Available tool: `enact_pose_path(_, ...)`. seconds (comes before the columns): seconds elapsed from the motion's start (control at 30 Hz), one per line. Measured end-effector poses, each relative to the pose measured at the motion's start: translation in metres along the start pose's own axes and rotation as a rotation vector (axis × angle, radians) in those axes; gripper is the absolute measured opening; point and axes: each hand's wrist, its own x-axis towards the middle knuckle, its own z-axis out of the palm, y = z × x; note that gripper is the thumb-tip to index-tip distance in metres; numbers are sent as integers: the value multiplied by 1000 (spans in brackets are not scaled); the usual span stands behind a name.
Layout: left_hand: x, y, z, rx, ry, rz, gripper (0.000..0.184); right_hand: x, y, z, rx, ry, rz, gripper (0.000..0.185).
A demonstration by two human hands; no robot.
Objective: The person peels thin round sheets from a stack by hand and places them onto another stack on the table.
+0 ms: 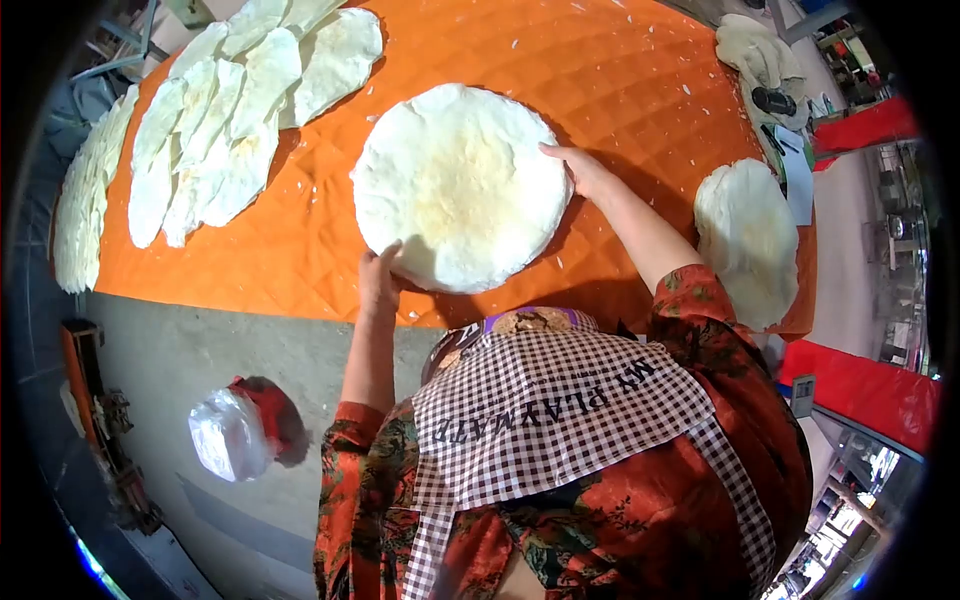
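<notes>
A large round pale flatbread point(462, 190), or a stack of them, lies over the orange cloth point(620, 90) in front of me. It has a thick uneven rim and faint browning in the middle. At its near left edge, my left hand point(378, 280) is closed on the rim, thumb on top and the other fingers mostly hidden. Across from it, my right hand point(582, 173) holds the right edge in the same way, its fingertips out of sight under the bread. Whether the bread is lifted off the cloth I cannot tell.
Overlapping flatbreads point(240, 100) spread over the far left, with another row point(92, 195) at the left edge. More flatbread point(748, 245) lies at right, near a paper point(795, 175) and a dark round object point(773, 101). A plastic-wrapped bundle point(228, 435) stands on the floor.
</notes>
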Motion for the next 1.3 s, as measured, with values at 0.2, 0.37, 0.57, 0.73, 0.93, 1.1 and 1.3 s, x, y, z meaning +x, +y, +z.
enact_pose_path(0.2, 14, -34, -9, 7, 175, 169, 45, 8, 5, -8, -40, -3, -55, 48)
enact_pose_path(0.37, -16, -5, -39, -225, 88, -84, 40, -66, 62, 0, 51, 64, 278, 43)
enact_pose_path(0.57, -30, -19, -36, -13, 70, -11, 51, -15, -6, -16, -1004, 567, -357, 38)
enact_pose_path(0.73, -38, -2, -27, -51, -32, -78, 55, 54, 15, 42, -1028, 464, -589, 39)
enact_pose_path(0.93, -7, -41, -53, -86, 11, 6, 54, 80, 48, 37, -1093, 514, -443, 43)
enact_pose_path(1.1, -3, -34, -53, -72, -68, -49, 66, 44, 6, 51, -946, 556, -430, 51)
enact_pose_path(1.3, 9, -39, -77, 33, -2, 33, 55, 25, -23, 47, -668, 232, -268, 47)
